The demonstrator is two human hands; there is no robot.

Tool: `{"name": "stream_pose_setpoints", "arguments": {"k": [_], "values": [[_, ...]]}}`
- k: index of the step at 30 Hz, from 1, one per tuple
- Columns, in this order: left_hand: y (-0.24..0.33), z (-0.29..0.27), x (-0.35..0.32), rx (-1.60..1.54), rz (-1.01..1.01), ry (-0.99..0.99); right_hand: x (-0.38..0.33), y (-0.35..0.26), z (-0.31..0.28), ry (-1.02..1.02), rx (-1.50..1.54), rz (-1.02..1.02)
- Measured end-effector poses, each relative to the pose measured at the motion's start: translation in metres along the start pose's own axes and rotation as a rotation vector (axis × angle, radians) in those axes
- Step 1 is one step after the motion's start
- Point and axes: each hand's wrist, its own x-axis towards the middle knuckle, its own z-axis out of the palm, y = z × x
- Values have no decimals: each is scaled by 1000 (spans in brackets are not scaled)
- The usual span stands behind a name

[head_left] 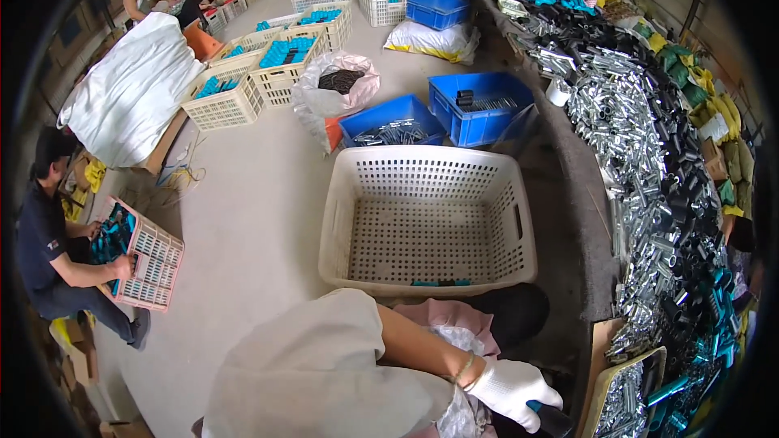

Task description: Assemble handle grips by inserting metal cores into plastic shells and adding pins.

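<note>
Dark piece with blue part (557,421) gripped between thumb and fingers of gloved left hand (513,392), at lower edge of view, near tray (609,387) of metal parts (624,400). Right hand out of view, finger state can't be told. White perforated crate (422,235) set ahead.

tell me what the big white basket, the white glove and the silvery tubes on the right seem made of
White basket: likely plastic, dull finish, moulded with rows of holes. White glove: probably knitted fabric, matte and close-fitting. Silvery tubes: apparently metal, glossy, with bright glints.
</note>
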Motion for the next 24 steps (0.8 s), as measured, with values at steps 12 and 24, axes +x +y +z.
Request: {"name": "stream_pose_setpoints", "arguments": {"k": [12, 24], "values": [[29, -41, -15, 165, -105, -81, -70, -74, 69, -219, 328, 2], [9, -37, 34, 320, 160, -132, -60, -66, 61, -308, 339, 17]]}}
